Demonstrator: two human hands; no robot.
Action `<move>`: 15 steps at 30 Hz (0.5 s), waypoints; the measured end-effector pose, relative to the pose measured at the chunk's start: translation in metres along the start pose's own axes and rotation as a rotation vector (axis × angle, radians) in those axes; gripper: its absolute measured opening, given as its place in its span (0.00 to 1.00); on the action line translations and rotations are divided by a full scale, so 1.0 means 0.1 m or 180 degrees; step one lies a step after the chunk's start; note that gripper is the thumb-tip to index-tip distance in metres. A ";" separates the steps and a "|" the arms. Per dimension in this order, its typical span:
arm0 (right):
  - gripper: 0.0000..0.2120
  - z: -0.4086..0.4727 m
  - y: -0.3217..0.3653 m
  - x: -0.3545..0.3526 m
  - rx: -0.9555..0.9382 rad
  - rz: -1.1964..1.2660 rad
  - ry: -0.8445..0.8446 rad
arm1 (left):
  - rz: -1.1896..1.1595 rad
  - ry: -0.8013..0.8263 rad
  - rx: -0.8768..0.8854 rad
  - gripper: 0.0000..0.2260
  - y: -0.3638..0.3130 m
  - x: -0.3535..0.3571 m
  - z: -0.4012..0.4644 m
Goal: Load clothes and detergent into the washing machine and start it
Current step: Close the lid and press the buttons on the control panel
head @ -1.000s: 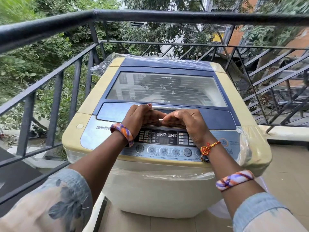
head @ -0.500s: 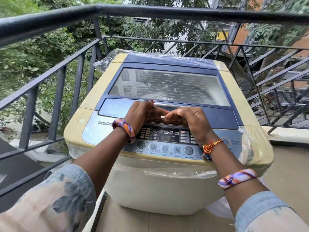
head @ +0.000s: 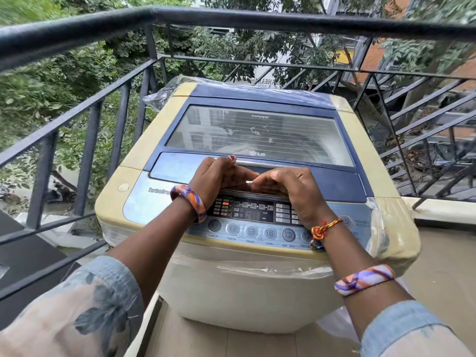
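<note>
Top-loading LG washing machine (head: pixel 257 292), cream body, blue lid (head: pixel 334 184) lying flat with a glass window; stands on a balcony floor in the corner of a black metal railing (head: pixel 231 19). Clear plastic wrap (head: pixel 381 228) clings to its back and right side. Left hand (head: pixel 216 176) and right hand (head: pixel 296 191) sit side by side at the lid's front handle (head: pixel 257 164), fingers curled over its edge; fingertips hidden underneath, so the exact grip cannot be told. Control panel (head: pixel 253 210): display dim and blurred, right-side buttons covered by the right wrist. Drum interior indistinct behind window reflections. No clothes or detergent can be made out.
</note>
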State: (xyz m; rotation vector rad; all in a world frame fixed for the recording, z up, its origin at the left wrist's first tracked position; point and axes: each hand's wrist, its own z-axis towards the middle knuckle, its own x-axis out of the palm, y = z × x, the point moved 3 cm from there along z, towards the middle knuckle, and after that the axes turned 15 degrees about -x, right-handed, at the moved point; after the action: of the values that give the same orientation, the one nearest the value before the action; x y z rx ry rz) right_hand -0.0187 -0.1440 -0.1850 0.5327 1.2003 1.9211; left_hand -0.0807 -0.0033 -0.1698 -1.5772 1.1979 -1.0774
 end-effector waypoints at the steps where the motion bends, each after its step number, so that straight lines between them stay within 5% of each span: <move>1: 0.16 0.00 0.00 0.00 0.0004 0.0011 0.0001 | -0.0001 -0.0001 -0.0003 0.20 0.00 0.00 0.00; 15: 0.19 0.00 -0.01 0.00 -0.0032 0.0062 0.0034 | 0.0035 -0.0036 0.0011 0.21 0.02 -0.01 0.02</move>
State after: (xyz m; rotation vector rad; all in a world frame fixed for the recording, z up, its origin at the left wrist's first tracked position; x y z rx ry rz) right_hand -0.0179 -0.1437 -0.1858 0.5311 1.1955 1.9476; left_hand -0.0791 -0.0025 -0.1720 -1.5704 1.1952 -1.0616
